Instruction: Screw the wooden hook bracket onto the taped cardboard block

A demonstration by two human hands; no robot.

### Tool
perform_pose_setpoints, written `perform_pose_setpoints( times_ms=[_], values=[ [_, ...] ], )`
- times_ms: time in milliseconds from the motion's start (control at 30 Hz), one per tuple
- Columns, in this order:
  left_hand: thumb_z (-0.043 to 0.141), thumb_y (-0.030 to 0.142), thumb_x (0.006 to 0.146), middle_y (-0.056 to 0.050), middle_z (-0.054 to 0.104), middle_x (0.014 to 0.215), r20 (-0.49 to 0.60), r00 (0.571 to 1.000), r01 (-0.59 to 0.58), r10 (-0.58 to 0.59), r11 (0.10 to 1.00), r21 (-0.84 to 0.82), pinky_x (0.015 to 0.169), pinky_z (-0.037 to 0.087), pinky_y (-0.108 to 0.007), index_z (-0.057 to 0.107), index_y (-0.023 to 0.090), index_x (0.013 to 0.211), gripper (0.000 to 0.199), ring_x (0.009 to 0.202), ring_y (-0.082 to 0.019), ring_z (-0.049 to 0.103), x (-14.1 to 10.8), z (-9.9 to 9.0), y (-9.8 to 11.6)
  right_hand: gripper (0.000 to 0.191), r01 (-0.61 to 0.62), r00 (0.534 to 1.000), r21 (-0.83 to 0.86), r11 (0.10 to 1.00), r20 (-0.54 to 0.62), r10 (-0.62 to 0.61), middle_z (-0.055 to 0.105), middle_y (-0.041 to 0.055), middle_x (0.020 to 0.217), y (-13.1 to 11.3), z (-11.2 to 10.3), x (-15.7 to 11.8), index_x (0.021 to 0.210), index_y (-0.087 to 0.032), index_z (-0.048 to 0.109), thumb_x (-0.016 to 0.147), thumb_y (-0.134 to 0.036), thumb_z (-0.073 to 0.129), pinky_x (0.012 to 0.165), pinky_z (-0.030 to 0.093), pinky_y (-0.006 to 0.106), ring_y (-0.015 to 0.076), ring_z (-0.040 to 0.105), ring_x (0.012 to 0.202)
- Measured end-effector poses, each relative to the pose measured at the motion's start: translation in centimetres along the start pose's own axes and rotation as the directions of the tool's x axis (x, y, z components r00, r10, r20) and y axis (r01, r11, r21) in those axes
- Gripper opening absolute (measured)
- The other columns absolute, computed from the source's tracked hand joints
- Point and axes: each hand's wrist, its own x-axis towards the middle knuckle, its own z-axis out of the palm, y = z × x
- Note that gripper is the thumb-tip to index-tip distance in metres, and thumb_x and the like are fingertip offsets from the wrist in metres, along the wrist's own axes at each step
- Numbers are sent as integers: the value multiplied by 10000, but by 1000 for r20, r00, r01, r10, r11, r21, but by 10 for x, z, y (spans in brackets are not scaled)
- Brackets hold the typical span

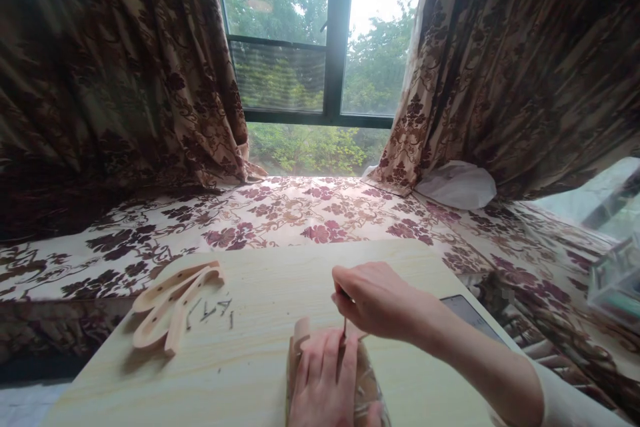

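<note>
My right hand [373, 297] is closed in a fist around the dark handle of a screwdriver. The thin screwdriver shaft [345, 328] points straight down to a pale wooden piece [302, 328] on top of a brown oblong object [367, 377]. My left hand [327, 377] lies over that object with its fingers stretched forward and thumb on the right side, gripping it against the table. The screwdriver's tip is hidden at my left fingertips. Left of my hands, curved wooden pieces with holes [175, 307] lie together, with several small screws [207, 310] beside them.
The pale wooden table [240, 373] has rounded corners. A dark-screened phone [470, 317] lies at its right, partly behind my forearm. Beyond is a ledge with a floral cloth [320, 210], patterned curtains [190, 80] and a window. A white bag [457, 185] and clear box [617, 280] sit right.
</note>
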Motion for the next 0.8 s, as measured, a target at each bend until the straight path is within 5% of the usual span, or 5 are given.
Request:
perform_pose_setpoints(
  times_ms=[267,567,667,800],
  values=[
    [573,556,705,-73,609,1186,-63,998,-13,18,997,81,919,359,-377,507,188,1276,682,1077,-262,538,1,4,-1,101,145,988,88,985,35,-149,690,53,814,-6,-13,-3,843,-181,565,865,-201,468,519,223,279,141,576,673],
    [465,639,799,-62,639,1123,-132,988,-62,74,994,95,905,365,-343,547,181,1240,641,1043,-225,549,4,9,-8,120,55,998,46,997,-18,-54,663,56,731,-7,0,-1,819,-177,508,887,-232,426,489,190,284,130,528,568],
    [481,544,834,-44,651,1093,-175,984,-23,42,994,111,903,371,-324,545,205,1240,533,1011,-208,563,2,13,-4,101,95,995,74,993,18,-96,680,47,751,-3,-5,-3,824,-185,532,870,-244,464,490,197,276,132,542,581],
    [561,288,824,-8,663,1044,-252,957,170,-143,982,88,966,359,-323,559,275,1194,370,985,-186,589,0,30,11,94,159,986,108,981,27,-162,694,50,810,-3,-13,-9,838,-187,562,860,-197,470,513,230,260,130,561,640]
  ],
)
